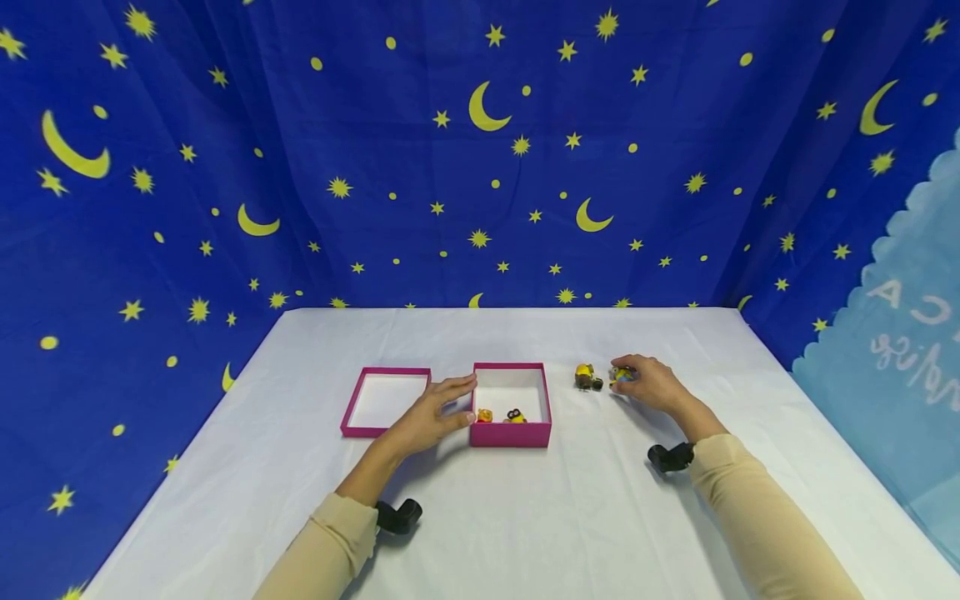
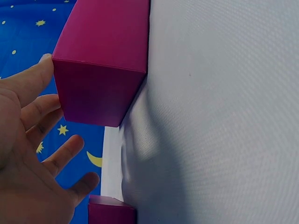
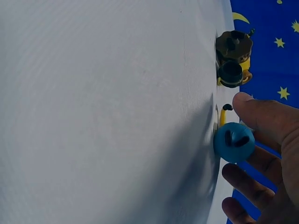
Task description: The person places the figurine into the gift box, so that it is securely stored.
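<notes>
My left hand (image 1: 427,421) rests its fingertips and thumb against the left wall of an open pink box (image 1: 510,435); its other fingers are spread in the left wrist view. Inside the box, a small orange-and-red figure (image 1: 484,416) and a yellow figure with goggles (image 1: 515,416) lie near the front. At the right, my right hand (image 1: 655,385) has its thumb and fingers spread around a blue-and-yellow figure (image 3: 234,143) lying on the table; firm contact cannot be told. Beside it lies a brown-and-yellow figure (image 1: 584,377) with a dark round part.
A pink-rimmed lid (image 1: 348,408), white inside, lies left of the box, partly behind my left hand. White cloth (image 1: 585,517) covers the table. Blue curtains (image 1: 375,125) with stars and moons stand behind and at the sides, with a light-blue panel (image 1: 885,367) at the right.
</notes>
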A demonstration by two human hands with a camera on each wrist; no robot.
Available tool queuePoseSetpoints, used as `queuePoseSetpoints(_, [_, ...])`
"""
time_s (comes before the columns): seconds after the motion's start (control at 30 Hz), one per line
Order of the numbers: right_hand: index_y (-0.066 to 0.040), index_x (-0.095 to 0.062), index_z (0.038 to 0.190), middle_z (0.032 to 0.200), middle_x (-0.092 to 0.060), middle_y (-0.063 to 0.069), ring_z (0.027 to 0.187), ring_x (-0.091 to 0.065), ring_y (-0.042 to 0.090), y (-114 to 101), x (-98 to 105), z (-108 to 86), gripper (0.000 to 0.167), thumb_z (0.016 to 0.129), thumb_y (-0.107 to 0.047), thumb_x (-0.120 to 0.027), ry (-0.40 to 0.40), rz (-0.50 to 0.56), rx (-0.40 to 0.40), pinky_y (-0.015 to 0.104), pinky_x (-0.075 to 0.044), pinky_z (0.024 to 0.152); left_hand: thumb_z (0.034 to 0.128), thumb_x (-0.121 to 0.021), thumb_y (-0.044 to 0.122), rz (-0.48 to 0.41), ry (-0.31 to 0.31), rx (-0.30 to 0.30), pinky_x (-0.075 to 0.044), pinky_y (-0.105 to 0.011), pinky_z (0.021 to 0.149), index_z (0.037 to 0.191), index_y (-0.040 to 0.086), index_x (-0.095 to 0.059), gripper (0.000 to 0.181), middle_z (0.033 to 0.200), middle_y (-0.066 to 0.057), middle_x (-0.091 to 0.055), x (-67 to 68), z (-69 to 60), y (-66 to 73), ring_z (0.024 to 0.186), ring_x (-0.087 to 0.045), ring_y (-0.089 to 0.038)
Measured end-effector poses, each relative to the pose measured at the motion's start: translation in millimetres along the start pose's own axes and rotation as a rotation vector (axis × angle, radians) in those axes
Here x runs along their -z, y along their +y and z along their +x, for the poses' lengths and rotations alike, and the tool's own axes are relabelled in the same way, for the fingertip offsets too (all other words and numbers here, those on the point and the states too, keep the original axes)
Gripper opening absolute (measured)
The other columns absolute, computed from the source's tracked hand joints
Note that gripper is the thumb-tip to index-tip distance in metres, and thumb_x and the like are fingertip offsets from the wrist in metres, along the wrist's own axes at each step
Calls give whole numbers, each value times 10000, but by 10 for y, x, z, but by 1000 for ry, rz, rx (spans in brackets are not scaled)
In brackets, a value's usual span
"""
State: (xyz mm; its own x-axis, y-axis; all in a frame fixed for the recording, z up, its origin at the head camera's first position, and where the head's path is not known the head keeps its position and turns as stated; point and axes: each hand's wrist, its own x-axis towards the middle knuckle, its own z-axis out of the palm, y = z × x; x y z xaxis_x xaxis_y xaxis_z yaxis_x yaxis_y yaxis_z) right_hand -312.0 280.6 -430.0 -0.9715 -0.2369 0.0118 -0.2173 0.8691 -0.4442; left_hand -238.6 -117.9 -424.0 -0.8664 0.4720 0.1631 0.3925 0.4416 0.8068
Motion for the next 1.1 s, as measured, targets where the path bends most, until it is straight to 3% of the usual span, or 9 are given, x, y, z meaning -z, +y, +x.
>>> queuePoseSetpoints(0.67, [-23,-550,1277,1179,-617,238,1096,-551,417,154,54,-118,529,837,-283,-683,32,-2,-11,583,-424,926,896,-641,176,25,8,5,-364,-501,1097,1396,36,-440,557,1511,-64,-369,2,-1,15,1409,-253,-357])
queuePoseSetpoints(1.1, [-13,-543,1265,1204,-612,234,1119,-540,416,229,71,-184,545,839,-319,-692,23,32,-66,584,-418,934,891,-640,126,18,11,-3,-376,-470,1095,1389,20,-445,545,1506,-73,-374,5,-5,19,1402,-267,-336])
